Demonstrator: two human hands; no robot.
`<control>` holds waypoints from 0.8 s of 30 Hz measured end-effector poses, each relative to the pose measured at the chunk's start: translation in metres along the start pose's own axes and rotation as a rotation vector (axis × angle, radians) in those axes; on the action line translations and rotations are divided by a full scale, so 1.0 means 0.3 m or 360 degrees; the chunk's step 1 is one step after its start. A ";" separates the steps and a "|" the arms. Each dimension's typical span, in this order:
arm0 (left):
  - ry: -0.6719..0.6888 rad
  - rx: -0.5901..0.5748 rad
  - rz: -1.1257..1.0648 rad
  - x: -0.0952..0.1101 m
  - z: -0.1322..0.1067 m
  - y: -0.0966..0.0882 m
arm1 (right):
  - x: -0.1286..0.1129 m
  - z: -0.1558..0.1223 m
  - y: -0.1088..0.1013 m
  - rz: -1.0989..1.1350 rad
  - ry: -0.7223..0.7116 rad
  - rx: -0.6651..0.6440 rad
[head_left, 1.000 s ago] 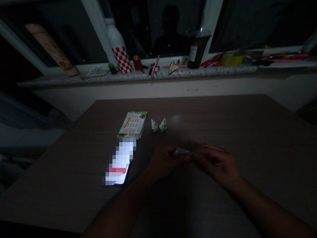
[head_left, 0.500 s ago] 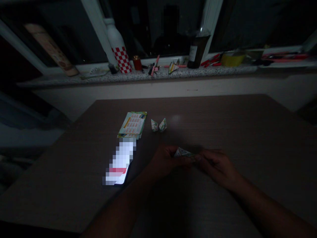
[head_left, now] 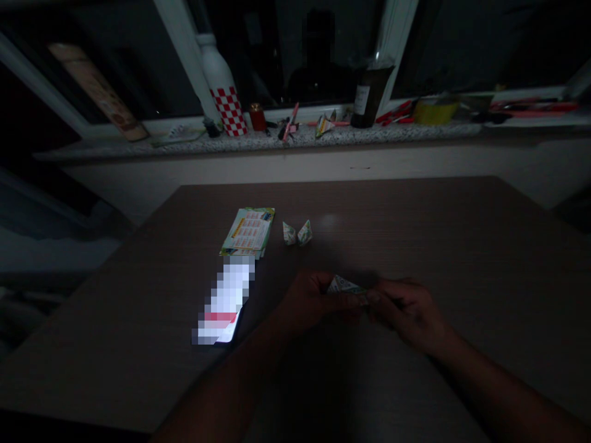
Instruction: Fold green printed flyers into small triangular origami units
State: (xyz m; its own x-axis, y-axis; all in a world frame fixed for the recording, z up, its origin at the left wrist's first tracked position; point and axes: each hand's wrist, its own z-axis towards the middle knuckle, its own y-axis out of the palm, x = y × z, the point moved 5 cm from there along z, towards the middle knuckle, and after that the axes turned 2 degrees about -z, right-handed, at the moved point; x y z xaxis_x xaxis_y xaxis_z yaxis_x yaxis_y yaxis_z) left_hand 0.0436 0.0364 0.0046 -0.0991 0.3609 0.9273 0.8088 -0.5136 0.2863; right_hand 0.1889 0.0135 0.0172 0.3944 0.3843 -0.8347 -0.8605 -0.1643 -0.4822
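A small printed piece of folded paper [head_left: 344,285], roughly triangular, is pinched between my two hands above the table. My left hand [head_left: 314,298] grips its left side, thumb along the near edge. At its right end, the fingers of my right hand [head_left: 409,307] are closed on the paper. Both thumbs nearly meet, and they cover the paper's lower part. Beyond my hands stand two small pointed folded paper pieces [head_left: 297,233], side by side with a narrow gap.
Left of my hands lies a lit phone [head_left: 226,301], its screen blurred. A stack of printed sheets [head_left: 249,231] sits just behind it on the brown table [head_left: 415,227]. Along the granite windowsill [head_left: 258,144] stand a red-checked white bottle [head_left: 226,92], a dark pouch [head_left: 367,98] and yellow tape [head_left: 434,112].
My hands stay almost in place with the folded paper. Slightly more of its printed face shows, and my right thumb has shifted a little along its edge.
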 end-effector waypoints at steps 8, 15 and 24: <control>-0.0008 -0.0019 0.0005 -0.004 0.002 -0.003 | 0.013 0.001 0.018 0.0241 0.0084 -0.0100; -0.0044 -0.0036 0.0035 -0.014 0.004 -0.001 | 0.015 -0.012 0.033 0.0304 0.0062 -0.0138; 0.0077 -0.0005 0.0244 0.000 0.006 -0.018 | -0.019 0.007 -0.015 -0.0115 -0.0290 0.0135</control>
State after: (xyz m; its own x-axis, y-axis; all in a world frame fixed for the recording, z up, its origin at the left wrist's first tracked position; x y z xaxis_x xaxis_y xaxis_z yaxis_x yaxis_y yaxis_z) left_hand 0.0404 0.0406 0.0027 -0.0028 0.2402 0.9707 0.8147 -0.5624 0.1415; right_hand 0.1900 0.0140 0.0248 0.3976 0.5516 -0.7332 -0.8592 -0.0565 -0.5084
